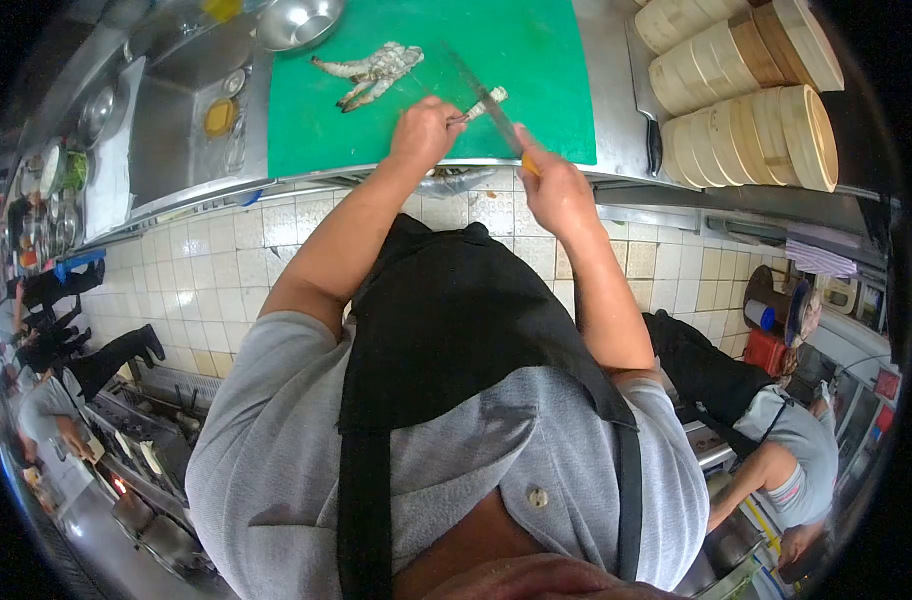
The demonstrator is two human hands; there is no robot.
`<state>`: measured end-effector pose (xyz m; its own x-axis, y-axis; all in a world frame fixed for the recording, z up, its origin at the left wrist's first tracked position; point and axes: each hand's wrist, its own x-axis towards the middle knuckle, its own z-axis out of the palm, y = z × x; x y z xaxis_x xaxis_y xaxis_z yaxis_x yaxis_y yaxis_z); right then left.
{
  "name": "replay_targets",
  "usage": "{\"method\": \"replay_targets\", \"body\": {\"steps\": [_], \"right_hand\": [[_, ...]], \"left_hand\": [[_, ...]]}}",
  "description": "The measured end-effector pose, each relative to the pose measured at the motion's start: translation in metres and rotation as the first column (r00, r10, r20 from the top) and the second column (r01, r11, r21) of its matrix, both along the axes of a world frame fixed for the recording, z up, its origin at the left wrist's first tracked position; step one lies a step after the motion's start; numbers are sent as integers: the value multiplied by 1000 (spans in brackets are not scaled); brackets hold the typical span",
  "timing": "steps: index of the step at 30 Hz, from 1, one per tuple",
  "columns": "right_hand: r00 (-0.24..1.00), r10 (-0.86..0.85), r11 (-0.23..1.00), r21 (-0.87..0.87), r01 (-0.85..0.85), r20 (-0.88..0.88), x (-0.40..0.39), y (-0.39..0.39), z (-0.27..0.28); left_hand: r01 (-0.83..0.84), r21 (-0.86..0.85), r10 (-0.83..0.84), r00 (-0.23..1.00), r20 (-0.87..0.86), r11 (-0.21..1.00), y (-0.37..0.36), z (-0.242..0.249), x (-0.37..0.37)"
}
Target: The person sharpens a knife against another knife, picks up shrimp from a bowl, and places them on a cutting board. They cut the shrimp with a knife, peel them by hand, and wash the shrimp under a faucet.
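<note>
On a green cutting board (pixel 536 60), my left hand (pixel 423 130) pinches the tail end of a pale prawn (pixel 488 104). Closed round the yellow-orange handle of a knife (pixel 473 86), my right hand (pixel 554 185) is at the board's near edge. The blade slants up and left and crosses over the prawn in this view. Left of the blade lies a small heap of pale grey prawns (pixel 384 68), with darker, orange-tinged tails pointing left.
A metal bowl (pixel 301 22) stands at the board's far left corner, beside a steel sink (pixel 176 130). Stacked bamboo steamers (pixel 746 140) and a black-handled knife (pixel 654 148) are on the right. Co-workers (pixel 801 450) stand behind on both sides.
</note>
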<state>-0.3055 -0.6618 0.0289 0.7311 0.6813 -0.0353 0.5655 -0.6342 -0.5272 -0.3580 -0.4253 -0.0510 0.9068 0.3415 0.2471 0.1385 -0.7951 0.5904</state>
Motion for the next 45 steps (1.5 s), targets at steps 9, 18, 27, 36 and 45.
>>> {"method": "replay_targets", "body": {"steps": [9,18,27,36,45], "right_hand": [[979,-144,977,-138,165,147,41,-5,-15],[940,-104,987,-85,139,326,62,3,-67],[864,-127,988,138,67,487,38,17,-51],[999,-33,872,489,26,7,35,64,-63],[874,139,850,509,135,-465,-3,136,-30]], "left_hand": [[9,153,-20,997,68,988,-2,1,11],[21,221,-6,998,-67,975,3,-1,24],[45,163,6,955,-296,986,-6,4,54],[-28,-933,-95,993,-67,359,8,11,36],[141,-984,90,984,151,108,82,44,-44]]}}
